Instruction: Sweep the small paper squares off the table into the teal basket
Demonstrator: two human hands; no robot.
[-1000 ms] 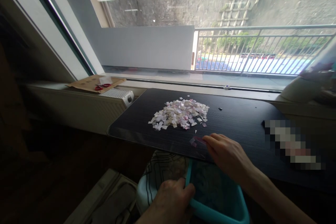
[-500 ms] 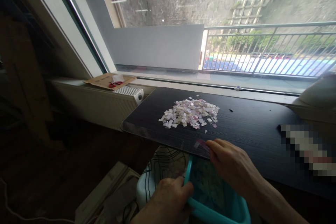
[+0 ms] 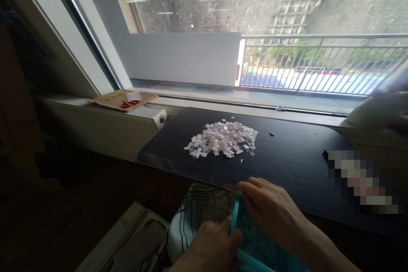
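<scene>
My left hand (image 3: 216,242) is closed on the near-left rim of a turquoise plastic bin (image 3: 254,262), its thumb over the edge. Pale flat scraps lie inside the bin, dim and partly covered by my arm. Above the bin's far rim, at the table's front edge, my right hand (image 3: 270,206) pinches a small see-through pinkish piece (image 3: 230,188) between thumb and fingers. Beyond it, a heap of small cut paper-like scraps (image 3: 223,138), white and pale purple, lies on the dark table (image 3: 293,153). One loose scrap (image 3: 241,161) sits just in front of the heap.
Red-handled scissors (image 3: 130,104) rest on brown cardboard (image 3: 110,98) on the sill at left, above a radiator (image 3: 148,113). A pixelated object (image 3: 363,182) lies at the table's right. Patterned fabric (image 3: 188,216) is beside the bin.
My right hand has come down and nearer with the pinkish piece, from over the table to the bin's far rim. My left hand keeps its grip. The whole view has shifted slightly.
</scene>
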